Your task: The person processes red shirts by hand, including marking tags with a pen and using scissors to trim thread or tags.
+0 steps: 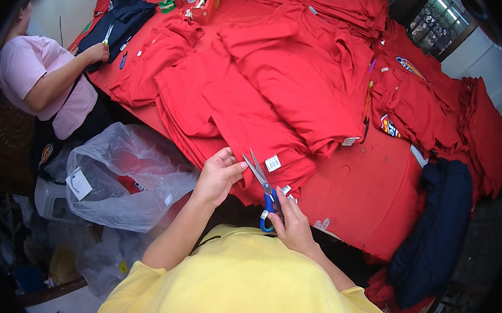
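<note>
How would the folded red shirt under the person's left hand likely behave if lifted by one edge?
The red shirt would probably flop and unfold, since its soft cloth already creases and sags over the table edge. It looks light, as the left hand pinches it with fingertips alone. It seems unlikely to slide.

The person wears a plain yellow short-sleeved shirt (248, 284), forearms and hands bare.

We see blue-handled scissors (262, 187) with blades open, pointing up-left over the folded red shirt (247, 127) at the table's near edge, beside the shirt's small white tag (272, 163).
</note>
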`<state>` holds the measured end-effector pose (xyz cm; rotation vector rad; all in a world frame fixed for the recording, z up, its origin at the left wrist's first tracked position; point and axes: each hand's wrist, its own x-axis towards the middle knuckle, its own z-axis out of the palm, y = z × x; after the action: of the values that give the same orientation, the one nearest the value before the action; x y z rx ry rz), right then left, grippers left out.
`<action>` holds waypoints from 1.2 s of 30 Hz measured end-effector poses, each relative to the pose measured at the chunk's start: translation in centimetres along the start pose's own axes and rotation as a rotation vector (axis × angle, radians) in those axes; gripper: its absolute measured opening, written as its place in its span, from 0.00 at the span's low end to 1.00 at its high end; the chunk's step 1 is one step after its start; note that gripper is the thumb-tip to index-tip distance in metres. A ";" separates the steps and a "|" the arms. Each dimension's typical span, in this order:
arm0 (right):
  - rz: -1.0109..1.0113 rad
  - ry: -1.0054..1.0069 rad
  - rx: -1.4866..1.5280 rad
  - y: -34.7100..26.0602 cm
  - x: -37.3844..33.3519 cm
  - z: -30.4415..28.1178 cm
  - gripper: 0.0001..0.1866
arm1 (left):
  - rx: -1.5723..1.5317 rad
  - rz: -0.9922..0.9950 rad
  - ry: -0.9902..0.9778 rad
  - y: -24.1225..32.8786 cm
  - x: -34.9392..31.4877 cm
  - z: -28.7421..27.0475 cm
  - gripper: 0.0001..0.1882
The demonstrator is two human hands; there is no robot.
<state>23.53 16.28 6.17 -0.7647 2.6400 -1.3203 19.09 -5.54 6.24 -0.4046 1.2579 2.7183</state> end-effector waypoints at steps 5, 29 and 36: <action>-0.011 0.010 -0.035 0.1 0.1 0.2 0.33 | 0.010 0.007 -0.008 0.4 -0.2 0.4 0.18; 0.075 -0.035 0.157 -0.7 0.5 -0.9 0.29 | -0.020 -0.015 0.007 0.2 -0.5 0.5 0.14; 0.196 -0.065 0.346 -0.9 0.3 -1.0 0.26 | -0.015 -0.004 -0.007 0.2 -0.8 0.6 0.16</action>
<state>23.30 16.37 7.48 -0.4781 2.2756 -1.6011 19.65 -5.24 7.00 -0.3987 1.2345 2.7244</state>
